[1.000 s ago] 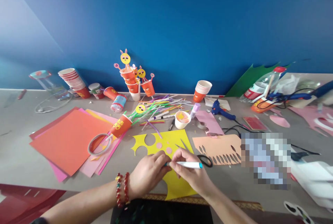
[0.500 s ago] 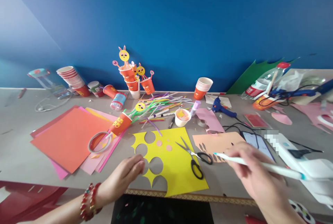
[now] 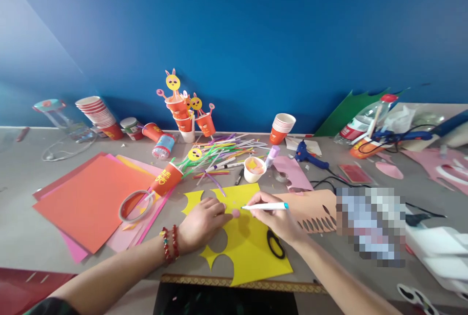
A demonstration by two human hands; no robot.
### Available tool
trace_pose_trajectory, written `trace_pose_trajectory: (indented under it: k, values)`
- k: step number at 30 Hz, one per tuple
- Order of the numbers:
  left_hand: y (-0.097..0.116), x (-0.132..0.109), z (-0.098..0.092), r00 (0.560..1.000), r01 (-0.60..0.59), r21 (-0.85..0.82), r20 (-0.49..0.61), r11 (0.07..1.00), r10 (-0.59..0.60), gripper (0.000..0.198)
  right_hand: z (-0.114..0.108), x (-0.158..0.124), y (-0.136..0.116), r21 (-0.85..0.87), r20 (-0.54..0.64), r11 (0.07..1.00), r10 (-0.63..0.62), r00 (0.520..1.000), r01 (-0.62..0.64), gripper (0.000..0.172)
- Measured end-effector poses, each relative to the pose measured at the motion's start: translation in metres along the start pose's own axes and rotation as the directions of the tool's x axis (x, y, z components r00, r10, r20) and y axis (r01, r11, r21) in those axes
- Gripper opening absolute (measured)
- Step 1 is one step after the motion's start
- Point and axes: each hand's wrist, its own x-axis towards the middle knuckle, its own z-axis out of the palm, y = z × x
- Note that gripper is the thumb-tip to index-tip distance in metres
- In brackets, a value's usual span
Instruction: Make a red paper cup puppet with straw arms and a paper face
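1. Head view: we see the right hand [image 3: 268, 215] gripping a white marker [image 3: 272, 206] over the yellow sheet [image 3: 256, 261] on the table [image 3: 175, 251].
2. Marker's long axis runs left-right, nearly level; tip points left, near the pink disc [image 3: 236, 213], blue end right. Tip contact: we can't tell.
3. Left hand [image 3: 204, 222] rests palm-down on the sheet, thumb by the disc; we can't tell if it's pinching anything.

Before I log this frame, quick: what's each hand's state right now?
Left hand: palm down on the yellow sheet; open or closed cannot be told.
Right hand: closed, holding the white marker.
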Motion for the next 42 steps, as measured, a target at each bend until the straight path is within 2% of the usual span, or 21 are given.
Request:
trace_pose_trajectory:
  k: [6, 10, 24, 42]
  values:
    - [0.003, -0.006, 0.004, 0.999, 0.035, -0.050, 0.015, 0.998, -0.034, 0.040, 0.014, 0.008, 0.005, -0.025, -0.026, 0.999, -0.031, 0.999, 0.030, 0.008]
    - [0.002, -0.005, 0.007, 0.996, 0.050, -0.052, 0.070, 0.997, -0.046, 0.040, 0.019, 0.010, 0.008, -0.080, -0.035, 0.994, -0.075, 0.997, 0.073, 0.011]
    - [0.002, -0.003, 0.011, 0.991, 0.072, -0.034, 0.115, 0.997, -0.067, 0.044, 0.022, 0.015, 0.015, -0.094, 0.001, 0.996, -0.007, 1.000, 0.007, 0.013]
    - [0.003, -0.006, 0.013, 0.986, 0.067, -0.010, 0.155, 0.998, -0.065, 0.040, 0.023, 0.014, 0.017, -0.193, 0.014, 0.980, -0.035, 0.999, 0.037, 0.013]
